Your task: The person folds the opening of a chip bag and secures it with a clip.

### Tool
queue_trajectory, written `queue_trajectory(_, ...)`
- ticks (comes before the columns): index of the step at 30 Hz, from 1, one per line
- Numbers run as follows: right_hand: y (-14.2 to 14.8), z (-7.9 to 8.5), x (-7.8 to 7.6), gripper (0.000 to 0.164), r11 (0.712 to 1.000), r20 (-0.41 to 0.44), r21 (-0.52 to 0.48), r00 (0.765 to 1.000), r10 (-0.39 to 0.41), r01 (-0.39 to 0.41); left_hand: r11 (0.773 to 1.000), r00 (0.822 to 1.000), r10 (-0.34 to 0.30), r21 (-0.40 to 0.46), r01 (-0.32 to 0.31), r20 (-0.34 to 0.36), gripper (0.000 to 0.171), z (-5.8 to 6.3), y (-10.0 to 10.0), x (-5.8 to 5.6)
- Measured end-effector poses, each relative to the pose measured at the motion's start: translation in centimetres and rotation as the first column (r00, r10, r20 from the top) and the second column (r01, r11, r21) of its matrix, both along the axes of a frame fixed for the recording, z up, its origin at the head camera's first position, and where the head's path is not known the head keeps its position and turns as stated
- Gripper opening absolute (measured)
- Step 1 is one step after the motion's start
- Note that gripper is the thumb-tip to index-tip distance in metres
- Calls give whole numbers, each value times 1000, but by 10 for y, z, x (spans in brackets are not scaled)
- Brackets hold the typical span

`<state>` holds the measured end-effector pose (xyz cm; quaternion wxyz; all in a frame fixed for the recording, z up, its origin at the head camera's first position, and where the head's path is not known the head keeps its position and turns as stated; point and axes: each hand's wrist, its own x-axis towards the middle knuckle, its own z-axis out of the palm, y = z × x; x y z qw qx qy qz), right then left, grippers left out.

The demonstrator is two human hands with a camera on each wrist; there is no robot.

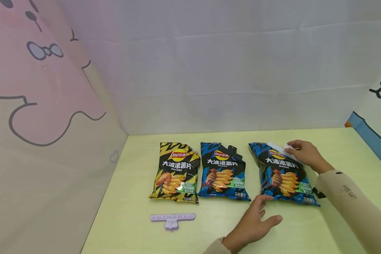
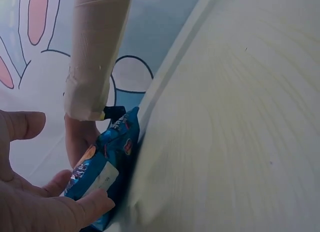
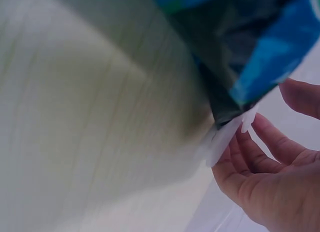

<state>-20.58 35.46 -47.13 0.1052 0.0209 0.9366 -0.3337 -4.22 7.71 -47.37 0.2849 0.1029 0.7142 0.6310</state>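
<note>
Left hand (image 1: 252, 224) nearest me, spread, empty, by the rightmost blue Lay's bag (image 1: 279, 180), table (image 1: 124, 211) edge just beyond; my right hand (image 1: 308, 155) pinches its white clip (image 1: 277, 148). Left wrist: open tabletop beside it. Right wrist: clip at its creased top.

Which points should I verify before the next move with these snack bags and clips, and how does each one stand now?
1. White clip placed across the upper right corner of the right blue bag: ok.
2. Right hand gripping that clip: ok.
3. White clip fully closed: cannot tell; the fingers partly cover it.
4. Left hand steadying the bag: cannot tell; its fingers reach the lower edge, contact unclear.
5. Black clip at the upper right corner of the middle blue bag: ok.
6. Purple clip on a bag: not ok; it lies on the table.
</note>
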Motion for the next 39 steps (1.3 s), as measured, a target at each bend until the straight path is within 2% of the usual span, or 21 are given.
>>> queue_trajectory(5,-2,5,2,62,1000,-20,10,1000,9,-8,999,999,23,-42,-25,-49,42,5,-1,1)
queue_trajectory(8,-5,8,3,62,1000,-27,20,999,22,-22,997,998,37,-61,-40,-50,41,8,-2,1)
queue_trajectory(13,-11,14,6,61,998,-60,53,998,37,-33,998,997,25,-59,-29,-67,43,10,-6,0)
queue_trajectory(17,-20,20,9,63,999,-107,20,994,37,-35,998,995,21,-51,-26,-96,47,12,-10,-1)
queue_trajectory(22,-33,26,13,67,999,-133,-25,990,41,-45,998,992,59,-31,-63,-115,48,19,-16,-6)
queue_trajectory(30,-64,33,18,67,993,-145,-86,987,73,-86,989,982,138,-27,-142,-127,49,26,-28,-21)
queue_trajectory(39,-101,49,24,61,975,-185,-130,971,152,-178,966,944,257,21,-259,-206,52,33,-61,-46)
